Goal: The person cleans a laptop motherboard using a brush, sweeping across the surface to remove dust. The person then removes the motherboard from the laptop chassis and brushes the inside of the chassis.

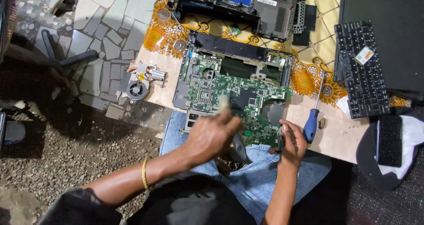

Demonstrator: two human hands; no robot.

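1. The left hand (211, 134) grips a blurred brush (226, 106), sweeping the green circuit board (229, 97) at the desk's (340, 136) near edge.
2. The right hand (292, 141) pinches the board's near corner.
3. A steady hold seems needed next.

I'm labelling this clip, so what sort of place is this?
Probably an informal laptop repair spot: a bare circuit board on the table, a screwdriver, a loose keyboard and a removed cooling fan.
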